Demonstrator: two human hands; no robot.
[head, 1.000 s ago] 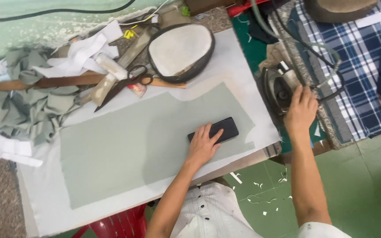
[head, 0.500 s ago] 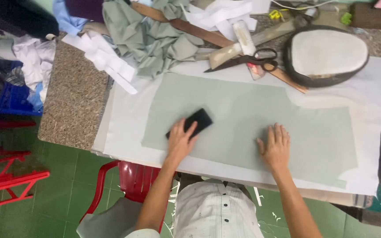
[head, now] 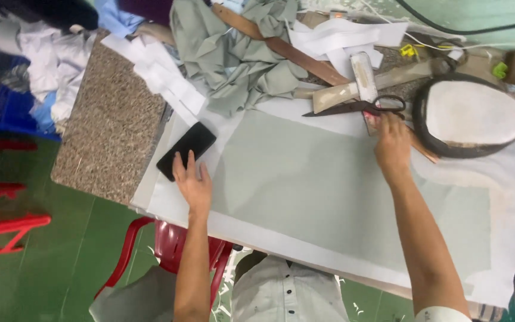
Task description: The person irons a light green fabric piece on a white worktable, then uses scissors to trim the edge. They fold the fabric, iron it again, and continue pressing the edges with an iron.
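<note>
We see the left hand (head: 193, 183) flat, fingers spread, fingertips on the near end of a black phone (head: 186, 150). Phone lies on the white sheet's left edge, just beside the granite counter (head: 108, 143); its long axis runs diagonally, near-left to far-right, far end pointing twd the crumpled grey-green cloth (head: 233, 59). The hand sits at the phone's near end, w/ the wrist trailing back twd the body.

Right hand (head: 392, 143) reaches to the scissors (head: 356, 107), fingers curled at the black handle loops; can't tell if it actually grips. Scissors lie approx. crosswise, blades pointing left, handles right, beyond the flat grey-green fabric panel (head: 341, 185). Hand is just nearer us than the handles.
</note>
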